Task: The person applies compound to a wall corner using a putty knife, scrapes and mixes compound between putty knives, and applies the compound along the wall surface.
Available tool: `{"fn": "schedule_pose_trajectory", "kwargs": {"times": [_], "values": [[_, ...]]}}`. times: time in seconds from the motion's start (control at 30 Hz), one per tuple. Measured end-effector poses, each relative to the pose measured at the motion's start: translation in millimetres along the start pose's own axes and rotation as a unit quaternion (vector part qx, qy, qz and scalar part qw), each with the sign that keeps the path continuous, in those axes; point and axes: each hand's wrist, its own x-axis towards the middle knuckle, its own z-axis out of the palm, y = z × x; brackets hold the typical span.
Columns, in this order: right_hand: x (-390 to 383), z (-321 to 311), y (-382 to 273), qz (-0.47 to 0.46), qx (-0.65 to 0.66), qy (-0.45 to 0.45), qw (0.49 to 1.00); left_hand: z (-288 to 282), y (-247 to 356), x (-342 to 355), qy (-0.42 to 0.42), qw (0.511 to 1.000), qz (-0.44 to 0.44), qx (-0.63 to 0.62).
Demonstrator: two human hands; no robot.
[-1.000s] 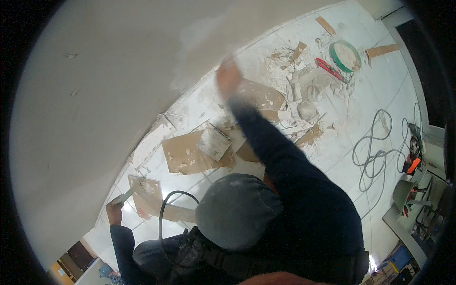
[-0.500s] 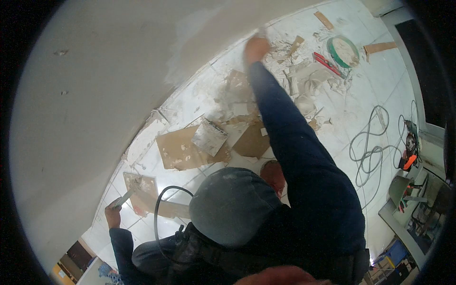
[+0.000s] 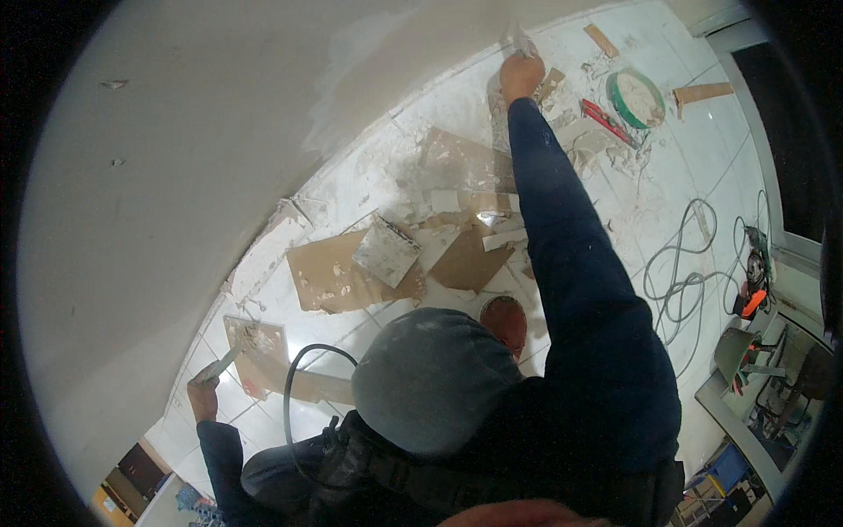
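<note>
My right hand (image 3: 521,75) is stretched far out on a dark blue sleeve and grips a plaster-smeared scraping blade (image 3: 518,41) held against the pale wall (image 3: 219,132) near a patch of fresh plaster. My left hand (image 3: 203,396) hangs low by the wall's foot and holds a small putty knife (image 3: 225,361), blade pointing up and to the right. My grey cap (image 3: 430,378) fills the lower middle.
Cardboard sheets (image 3: 329,277) and a plaster-caked square board (image 3: 386,251) lie on the white tiled floor. A green bucket (image 3: 636,97), a red level (image 3: 608,122), a reddish bowl (image 3: 504,321), coiled cables (image 3: 683,274) and an orange power tool (image 3: 752,299) lie to the right.
My right hand has swept up and to the right along the wall with its blade. My left hand has stayed in place with the putty knife.
</note>
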Motion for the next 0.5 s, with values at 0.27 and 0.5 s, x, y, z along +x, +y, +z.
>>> {"fn": "schedule_pose_trajectory", "kwargs": {"times": [0.27,0.5], "values": [[-201,27,-102,0.033,0.032,-0.169,0.985,1,8,9,-0.007,0.999,0.042,0.008],[-266,15,-98,-0.269,-0.427,-0.311,0.805,11,31,19,0.013,0.999,0.02,0.024]]}}
